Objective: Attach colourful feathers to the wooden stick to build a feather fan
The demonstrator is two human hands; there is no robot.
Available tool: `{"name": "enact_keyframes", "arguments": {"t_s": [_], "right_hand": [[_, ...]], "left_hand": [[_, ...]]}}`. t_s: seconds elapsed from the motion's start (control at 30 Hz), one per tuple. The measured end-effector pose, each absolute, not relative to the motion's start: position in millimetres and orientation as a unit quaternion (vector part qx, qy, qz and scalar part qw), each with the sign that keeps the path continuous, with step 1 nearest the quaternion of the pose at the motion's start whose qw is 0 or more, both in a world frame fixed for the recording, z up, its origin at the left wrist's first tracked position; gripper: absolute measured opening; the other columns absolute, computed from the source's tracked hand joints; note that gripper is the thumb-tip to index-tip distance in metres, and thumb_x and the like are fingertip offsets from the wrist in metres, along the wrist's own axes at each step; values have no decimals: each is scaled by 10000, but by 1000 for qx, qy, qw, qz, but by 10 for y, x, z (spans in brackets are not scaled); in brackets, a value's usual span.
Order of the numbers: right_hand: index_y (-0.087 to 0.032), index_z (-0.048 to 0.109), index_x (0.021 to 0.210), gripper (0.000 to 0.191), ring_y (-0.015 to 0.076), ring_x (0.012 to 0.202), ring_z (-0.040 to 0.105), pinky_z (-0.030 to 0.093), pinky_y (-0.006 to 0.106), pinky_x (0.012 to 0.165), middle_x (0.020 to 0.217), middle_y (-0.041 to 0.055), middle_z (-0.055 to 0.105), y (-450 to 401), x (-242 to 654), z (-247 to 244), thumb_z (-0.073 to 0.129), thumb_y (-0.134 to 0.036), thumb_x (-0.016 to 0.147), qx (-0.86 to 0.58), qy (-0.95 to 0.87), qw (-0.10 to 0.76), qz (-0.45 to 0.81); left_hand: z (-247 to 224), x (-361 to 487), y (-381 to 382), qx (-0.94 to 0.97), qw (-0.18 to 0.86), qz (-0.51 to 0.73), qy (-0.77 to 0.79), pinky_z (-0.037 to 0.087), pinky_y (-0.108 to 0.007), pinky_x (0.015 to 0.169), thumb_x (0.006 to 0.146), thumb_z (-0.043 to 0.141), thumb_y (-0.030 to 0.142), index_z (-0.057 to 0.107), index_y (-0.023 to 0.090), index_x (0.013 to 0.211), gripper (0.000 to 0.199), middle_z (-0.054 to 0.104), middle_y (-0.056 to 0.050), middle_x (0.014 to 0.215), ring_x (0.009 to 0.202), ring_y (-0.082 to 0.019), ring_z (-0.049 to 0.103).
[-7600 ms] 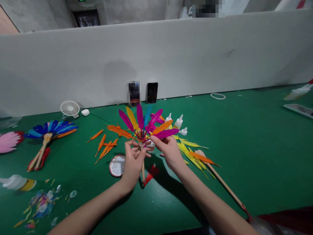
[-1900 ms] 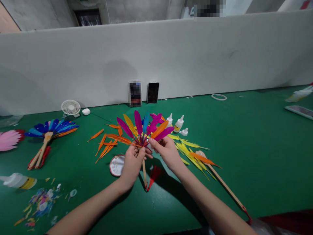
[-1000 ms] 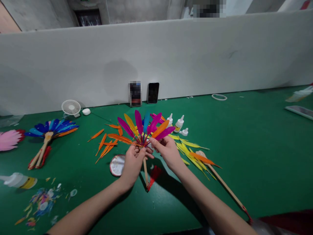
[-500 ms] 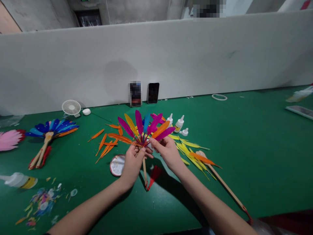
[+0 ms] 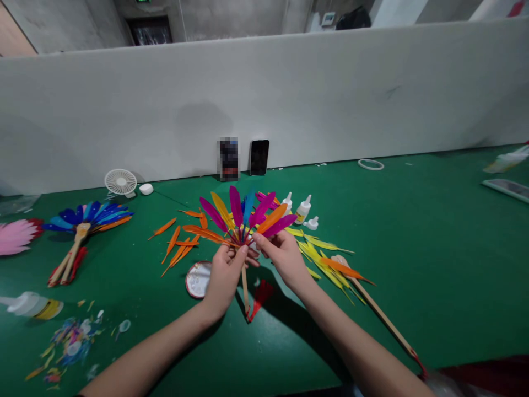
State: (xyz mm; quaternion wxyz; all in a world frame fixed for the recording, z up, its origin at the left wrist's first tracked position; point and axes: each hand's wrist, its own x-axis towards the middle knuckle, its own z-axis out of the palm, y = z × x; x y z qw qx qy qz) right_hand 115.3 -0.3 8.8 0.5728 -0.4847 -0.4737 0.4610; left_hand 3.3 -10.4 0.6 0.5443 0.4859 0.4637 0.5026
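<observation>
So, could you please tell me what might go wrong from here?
The left hand grips the multicoloured feather fan with the wooden handle, and the right hand is at its rightmost magenta feather, which could bend or shift. The round white dish with a red rim is right beside the left hand and might get nudged. The upright white plastic bottle with a yellow label, beyond the right hand, could perhaps be tipped.
</observation>
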Motion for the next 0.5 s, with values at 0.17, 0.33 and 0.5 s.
{"name": "enact_keyframes", "arguments": {"t_s": [0.17,0.33,0.5], "right_hand": [[-193,454,508,351,79,402,333,278,224,390,414,-60,389,-9,1153,87,612,-498,585,-483,-475,572,463],[-191,446,498,356,77,403,336,277,222,389,411,-59,391,-6,1155,76,616,-492,582,-488,-472,573,460],[-192,443,495,349,76,400,340,280,220,387,411,-58,397,-7,1155,85,612,-483,585,-483,-475,572,462]], "left_hand": [[13,32,-105,485,544,498,470,489,-278,591,695,568,346,518,165,739,193,649,-5,571,546,-156,635],[26,34,-108,483,541,499,474,481,-276,589,674,590,362,516,166,702,211,645,-5,559,535,-156,631],[22,36,-107,484,539,497,478,478,-263,586,689,571,344,513,168,702,185,635,6,544,525,-142,623]]}}
